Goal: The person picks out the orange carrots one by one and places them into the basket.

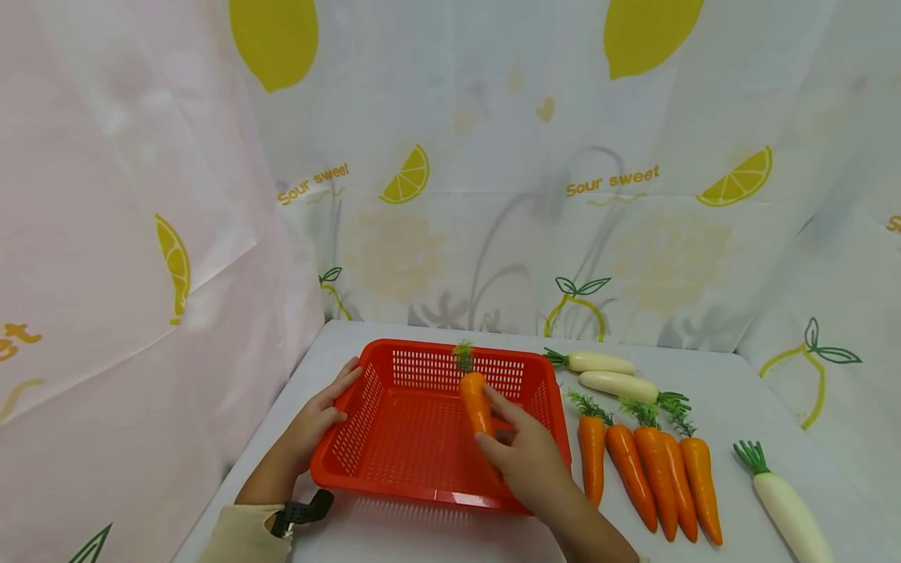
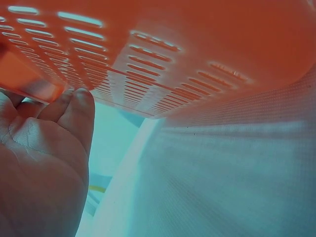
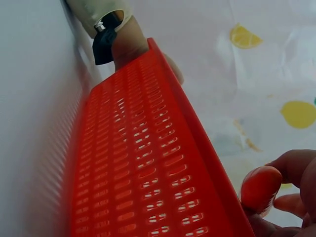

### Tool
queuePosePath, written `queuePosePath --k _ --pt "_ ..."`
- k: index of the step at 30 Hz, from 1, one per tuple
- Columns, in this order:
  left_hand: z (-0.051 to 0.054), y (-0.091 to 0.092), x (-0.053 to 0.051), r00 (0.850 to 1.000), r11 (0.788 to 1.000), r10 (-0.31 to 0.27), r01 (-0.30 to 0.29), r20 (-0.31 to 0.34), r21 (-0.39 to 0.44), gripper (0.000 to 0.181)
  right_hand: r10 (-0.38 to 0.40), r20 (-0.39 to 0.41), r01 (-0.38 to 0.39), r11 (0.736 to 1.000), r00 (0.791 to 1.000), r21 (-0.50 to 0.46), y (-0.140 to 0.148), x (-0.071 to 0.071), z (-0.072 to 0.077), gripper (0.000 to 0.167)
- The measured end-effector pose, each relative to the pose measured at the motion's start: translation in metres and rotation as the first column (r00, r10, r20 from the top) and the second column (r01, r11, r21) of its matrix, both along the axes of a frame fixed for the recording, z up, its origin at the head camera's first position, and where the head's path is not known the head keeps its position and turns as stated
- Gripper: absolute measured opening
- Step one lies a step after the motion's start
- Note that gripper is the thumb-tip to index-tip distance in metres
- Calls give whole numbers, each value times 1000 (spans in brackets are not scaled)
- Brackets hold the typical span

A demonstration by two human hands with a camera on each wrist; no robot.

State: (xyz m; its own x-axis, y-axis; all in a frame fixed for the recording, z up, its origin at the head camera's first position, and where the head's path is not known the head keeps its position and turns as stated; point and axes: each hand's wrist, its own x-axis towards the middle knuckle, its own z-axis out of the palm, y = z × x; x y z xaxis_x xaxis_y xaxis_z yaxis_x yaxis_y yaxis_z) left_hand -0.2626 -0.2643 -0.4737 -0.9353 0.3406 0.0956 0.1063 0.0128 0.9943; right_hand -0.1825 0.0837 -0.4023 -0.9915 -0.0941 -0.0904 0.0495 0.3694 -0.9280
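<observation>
1. Carrot [image 1: 476, 400] pinched by right hand [image 1: 526, 450] over basket [image 1: 380, 486]; leaves [image 1: 464, 356] shown only in head view.
2. Basket gripped at rim by left hand [image 1: 315, 420]; palm [image 2: 44, 163] shown only in left wrist view.
3. Carrot smooth, tapered; basket slotted.

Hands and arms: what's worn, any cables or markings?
The left hand and right hand are ungloved. A loose cream fabric sleeve covers the left forearm, with a black strap-like band and small silvery fitting at its cuff. The right forearm looks mostly bare. No cables or markings visible.

Right hand [image 3: 305, 190] pinches the carrot [image 3: 260, 187] near the red basket [image 3: 128, 148] rim. Left hand [image 3: 174, 70] at far end, dark wrist strap [image 3: 103, 45] visible.
</observation>
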Motion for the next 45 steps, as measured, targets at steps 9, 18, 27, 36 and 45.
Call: queuePosePath --k 9,18,27,36,45 --pt "-1 -1 -1 1000 1000 -3 3 -15 -1 82 35 24 -34 997 999 -72 -10 -10 7 68" --pt "-3 -2 -2 1000 1000 -16 16 -5 19 83 64 5 -63 988 998 -144 -19 -15 14 67" --pt "-3 -2 -3 1000 1000 -18 18 -5 20 83 70 34 -64 987 997 -145 -28 -20 18 69" --pt "-4 -2 -3 1000 1000 -13 13 -9 7 82 90 47 -80 979 995 -187 -33 -28 22 69" --pt "-4 -2 -2 1000 1000 -12 12 -15 3 82 106 60 -90 970 992 -228 -43 -34 22 67"
